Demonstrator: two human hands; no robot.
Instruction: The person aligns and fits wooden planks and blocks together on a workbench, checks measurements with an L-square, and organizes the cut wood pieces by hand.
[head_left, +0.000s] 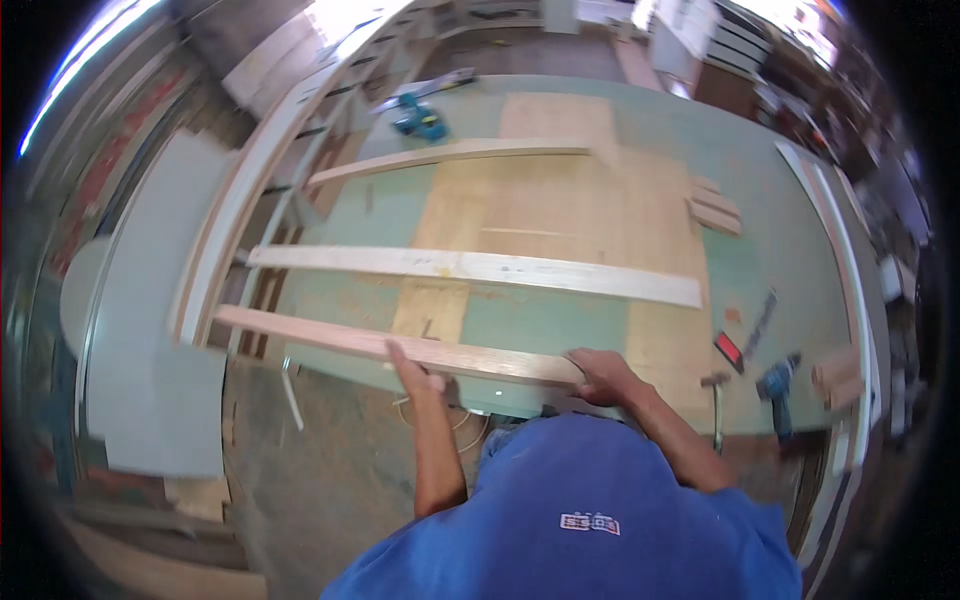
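A long pinkish wooden batten (470,358) lies across the near edge of the green worktable (545,335). My left hand (415,370) grips it near its middle, with fingers over the top edge. Around its right end, my right hand (603,377) is closed. The batten's left end rests by the white-edged frame at the table's left side. Beyond it, a paler batten (480,268) with a few stains runs nearly parallel. Farther back lies a third batten (455,153), slanting down toward the left.
Thin wooden panels (560,195) lie under the battens. A blue-green power tool (418,120) sits at the far left. On the right are short wood blocks (715,210), a red-and-black tool (730,348), a hammer (716,400) and a cordless drill (777,390). White boards (150,300) stand left.
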